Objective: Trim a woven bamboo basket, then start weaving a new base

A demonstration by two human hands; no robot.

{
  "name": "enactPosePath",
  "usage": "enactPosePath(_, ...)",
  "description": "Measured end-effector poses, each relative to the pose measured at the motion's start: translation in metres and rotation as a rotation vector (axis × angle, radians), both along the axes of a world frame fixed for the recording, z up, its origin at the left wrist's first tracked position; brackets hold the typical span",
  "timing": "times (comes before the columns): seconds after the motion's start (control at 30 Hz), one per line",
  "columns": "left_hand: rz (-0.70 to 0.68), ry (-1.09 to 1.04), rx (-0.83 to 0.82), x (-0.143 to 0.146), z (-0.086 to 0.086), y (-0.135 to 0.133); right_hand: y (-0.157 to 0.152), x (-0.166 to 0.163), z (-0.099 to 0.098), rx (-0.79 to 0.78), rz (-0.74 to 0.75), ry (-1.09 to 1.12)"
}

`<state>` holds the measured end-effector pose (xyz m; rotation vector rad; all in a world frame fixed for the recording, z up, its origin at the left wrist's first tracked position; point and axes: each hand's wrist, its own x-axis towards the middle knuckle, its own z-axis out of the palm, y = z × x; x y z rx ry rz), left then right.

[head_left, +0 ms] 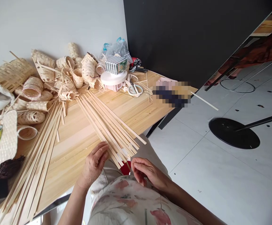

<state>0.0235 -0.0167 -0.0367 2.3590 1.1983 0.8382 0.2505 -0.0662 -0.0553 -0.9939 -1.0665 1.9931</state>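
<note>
Several flat, pale bamboo strips [112, 129] lie side by side in a loose fan on the wooden table, their near ends reaching past its edge above my lap. Beside the left edge of this fan is my left hand [97, 157], its fingers loosely bent and apart from the thumb; the fingertips are at the outermost strip, and whether they touch it I cannot tell. My right hand [144, 170] hovers just right of the strips' near ends, open and relaxed, fingers drooping, nothing visible in it. A second bundle of long strips [40, 150] runs along the table's left side.
Woven bamboo baskets [33, 87] pile up along the wall on the wooden table [67, 156]. Scissors [135, 90] lie near a white round stand [114, 77] carrying a striped box [116, 65]. A black panel [173, 37] rises behind. A round black base [234, 132] stands on the floor.
</note>
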Motion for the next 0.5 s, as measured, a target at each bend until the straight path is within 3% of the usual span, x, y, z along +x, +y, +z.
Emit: enactPosePath(0.5,-0.006,0.002,0.047,0.0008,0.0007,0.0,0.0,0.0098,-0.0008,0.031,-0.079,0.041)
